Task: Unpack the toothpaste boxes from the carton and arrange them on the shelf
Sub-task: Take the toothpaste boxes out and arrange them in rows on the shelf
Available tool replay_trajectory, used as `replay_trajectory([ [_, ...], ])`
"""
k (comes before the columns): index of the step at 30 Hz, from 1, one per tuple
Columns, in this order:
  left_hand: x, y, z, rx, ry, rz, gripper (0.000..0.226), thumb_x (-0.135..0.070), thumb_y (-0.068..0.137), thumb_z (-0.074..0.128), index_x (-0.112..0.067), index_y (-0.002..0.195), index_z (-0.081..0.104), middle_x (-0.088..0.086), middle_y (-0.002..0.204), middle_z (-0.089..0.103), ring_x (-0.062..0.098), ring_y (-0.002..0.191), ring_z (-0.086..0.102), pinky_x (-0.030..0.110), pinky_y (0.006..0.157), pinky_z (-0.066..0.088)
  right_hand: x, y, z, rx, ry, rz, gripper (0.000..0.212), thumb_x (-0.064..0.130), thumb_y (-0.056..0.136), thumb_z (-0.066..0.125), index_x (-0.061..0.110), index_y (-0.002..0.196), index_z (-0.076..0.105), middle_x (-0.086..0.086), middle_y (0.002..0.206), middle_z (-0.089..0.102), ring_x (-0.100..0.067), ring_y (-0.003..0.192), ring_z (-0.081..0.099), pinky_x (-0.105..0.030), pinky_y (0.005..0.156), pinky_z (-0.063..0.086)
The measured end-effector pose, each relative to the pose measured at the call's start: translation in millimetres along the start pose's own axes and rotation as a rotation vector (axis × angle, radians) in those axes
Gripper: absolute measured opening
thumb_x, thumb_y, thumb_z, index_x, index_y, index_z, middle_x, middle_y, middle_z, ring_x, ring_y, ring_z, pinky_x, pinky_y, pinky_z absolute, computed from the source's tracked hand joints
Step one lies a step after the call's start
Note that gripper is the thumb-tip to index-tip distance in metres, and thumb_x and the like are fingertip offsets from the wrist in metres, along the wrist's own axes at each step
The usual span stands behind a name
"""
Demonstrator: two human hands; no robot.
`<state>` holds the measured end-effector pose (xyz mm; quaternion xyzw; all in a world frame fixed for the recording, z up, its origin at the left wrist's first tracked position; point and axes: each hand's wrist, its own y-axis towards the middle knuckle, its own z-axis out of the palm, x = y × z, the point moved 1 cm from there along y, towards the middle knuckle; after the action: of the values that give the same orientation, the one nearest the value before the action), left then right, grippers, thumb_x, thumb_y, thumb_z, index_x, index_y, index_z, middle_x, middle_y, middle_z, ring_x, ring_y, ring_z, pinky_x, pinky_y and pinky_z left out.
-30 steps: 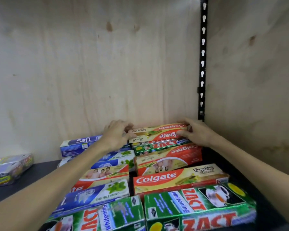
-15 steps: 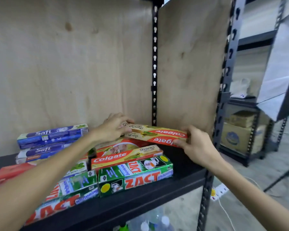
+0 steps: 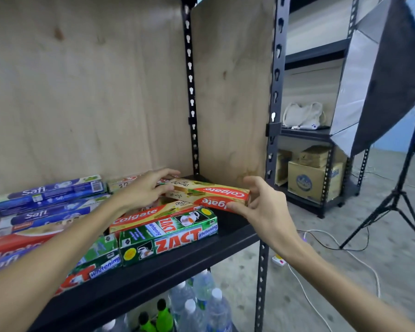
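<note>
A red-and-tan Colgate box (image 3: pixel 209 191) lies tilted on top of the stacked toothpaste boxes at the right end of the black shelf (image 3: pixel 201 252). My left hand (image 3: pixel 146 190) rests over its left end with the fingers curled on it. My right hand (image 3: pixel 266 204) cups its right end, thumb against the red front face and fingers spread above. Below it lie another Colgate box (image 3: pixel 153 214) and green Zact boxes (image 3: pixel 168 236). Blue Safi boxes (image 3: pixel 48 191) are stacked at the back left. No carton is in view.
Plywood panels back and side the shelf, with black slotted uprights (image 3: pixel 273 92). Water bottles (image 3: pixel 201 305) stand on the level below. To the right are a rack with brown cartons (image 3: pixel 309 180), a softbox light on a tripod (image 3: pixel 393 207) and cables on the floor.
The view has swung right and pulled back from the shelf. The Colgate box has come forward and rightward off the back stack, held between both hands; my right fingers have spread.
</note>
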<state>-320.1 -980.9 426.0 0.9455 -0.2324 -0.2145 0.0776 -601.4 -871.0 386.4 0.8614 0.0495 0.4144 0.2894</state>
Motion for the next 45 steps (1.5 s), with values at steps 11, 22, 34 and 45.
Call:
replay_trajectory([
  [11,-28,14,28,-0.213,-0.069,-0.068,0.06,-0.042,0.087,0.07,-0.025,0.141,0.05,-0.006,0.142,0.056,0.017,0.129,0.054,0.044,0.108,0.046,-12,-7,1,-0.11,0.082,-0.033,0.075,0.045,0.07,0.087,0.029,0.134,0.052,0.013,0.09,0.066,0.004,0.078,0.064,-0.003,0.066,0.046],
  [22,-26,20,38,-0.022,-0.369,-0.047,0.078,-0.033,0.084,0.075,-0.022,0.151,0.035,-0.002,0.156,0.042,0.013,0.139,0.045,0.031,0.115,0.038,-23,-5,7,-0.128,0.027,-0.048,0.067,0.034,0.076,0.086,0.023,0.135,0.056,0.013,0.106,0.068,0.003,0.084,0.059,-0.01,0.07,0.045],
  [34,47,-1,-18,-0.231,-0.28,-0.192,0.054,-0.024,0.083,0.08,-0.019,0.131,0.055,-0.005,0.119,0.067,0.011,0.11,0.064,0.032,0.101,0.05,10,19,37,-0.083,-0.034,-0.222,0.05,0.038,0.079,0.082,0.024,0.123,0.065,0.015,0.103,0.065,0.01,0.077,0.054,-0.003,0.069,0.043],
  [45,123,-21,-53,-0.345,0.072,-0.324,0.03,-0.037,0.089,0.074,-0.021,0.113,0.066,-0.008,0.101,0.07,0.011,0.099,0.064,0.031,0.089,0.05,49,134,142,0.324,-0.089,-0.255,0.052,0.041,0.09,0.072,0.016,0.133,0.06,0.0,0.124,0.067,-0.009,0.097,0.06,-0.023,0.08,0.051],
])
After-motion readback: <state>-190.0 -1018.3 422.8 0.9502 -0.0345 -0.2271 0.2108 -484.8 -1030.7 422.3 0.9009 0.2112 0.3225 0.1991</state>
